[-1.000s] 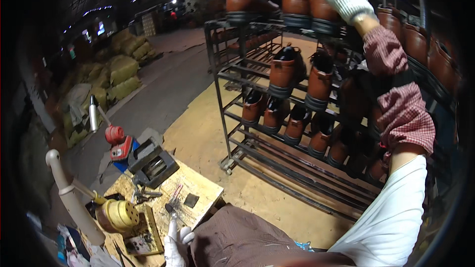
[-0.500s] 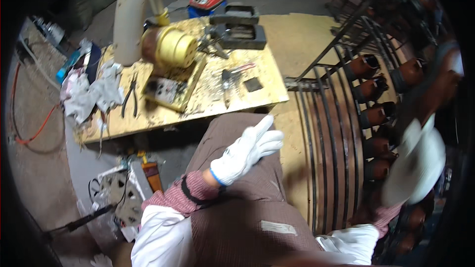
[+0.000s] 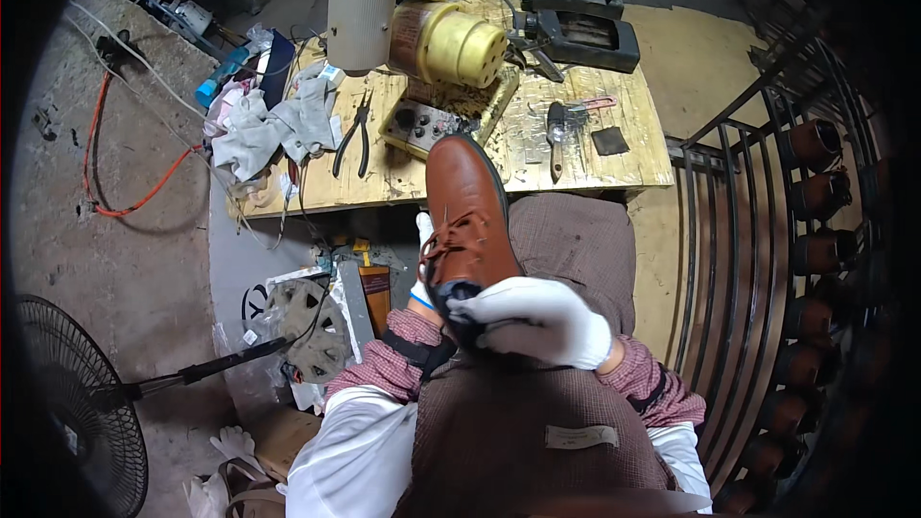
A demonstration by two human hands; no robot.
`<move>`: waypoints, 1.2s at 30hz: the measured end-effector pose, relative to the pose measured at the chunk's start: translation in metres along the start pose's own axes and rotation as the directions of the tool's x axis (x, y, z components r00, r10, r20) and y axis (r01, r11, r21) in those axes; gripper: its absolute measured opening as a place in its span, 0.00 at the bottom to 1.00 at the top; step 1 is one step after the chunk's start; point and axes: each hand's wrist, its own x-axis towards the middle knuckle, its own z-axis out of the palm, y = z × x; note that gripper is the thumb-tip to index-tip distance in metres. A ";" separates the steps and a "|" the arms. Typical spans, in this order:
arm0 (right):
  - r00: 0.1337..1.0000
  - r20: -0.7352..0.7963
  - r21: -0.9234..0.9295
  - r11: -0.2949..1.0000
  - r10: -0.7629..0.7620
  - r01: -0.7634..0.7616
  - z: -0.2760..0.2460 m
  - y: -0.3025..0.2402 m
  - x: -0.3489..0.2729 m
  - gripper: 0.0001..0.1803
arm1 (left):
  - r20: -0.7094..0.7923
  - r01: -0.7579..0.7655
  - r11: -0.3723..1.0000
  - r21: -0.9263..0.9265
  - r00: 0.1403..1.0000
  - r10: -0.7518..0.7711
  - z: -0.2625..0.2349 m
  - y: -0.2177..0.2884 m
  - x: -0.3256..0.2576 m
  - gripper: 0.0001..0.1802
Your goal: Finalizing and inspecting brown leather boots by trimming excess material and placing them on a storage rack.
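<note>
A brown leather lace-up shoe [image 3: 467, 187] lies over my lap, toe pointing away toward the workbench. Its laces [image 3: 456, 242] are tied loosely, and the collar end is dark inside. My left hand [image 3: 423, 240], in a white glove, holds the shoe from its left side and underneath; most of its fingers are hidden behind the leather. At the heel end my right hand [image 3: 547, 319], also white-gloved, closes over the collar opening, fingertips at the dark inner edge. Some motion blur softens that hand.
Beyond the shoe stands a wooden workbench [image 3: 643, 158] with a yellow machine head [image 3: 460, 48], pliers [image 3: 355, 137], a brush [image 3: 555, 139], white cloths [image 3: 249, 142] and black trays [image 3: 585, 34]. A metal rack [image 3: 739, 259] with several brown shoes [image 3: 814, 197] fills the right. A black fan [image 3: 77, 403] stands left.
My right hand has come from the rack on the right to my lap, where the shoe now is. My left hand, open before, now holds the shoe. The view has turned left.
</note>
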 end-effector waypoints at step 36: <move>0.715 -0.540 -0.108 0.806 0.444 -0.582 -0.029 0.032 -0.098 0.18 | -0.271 -0.431 0.882 -0.192 0.887 0.374 0.026 0.130 0.016 0.45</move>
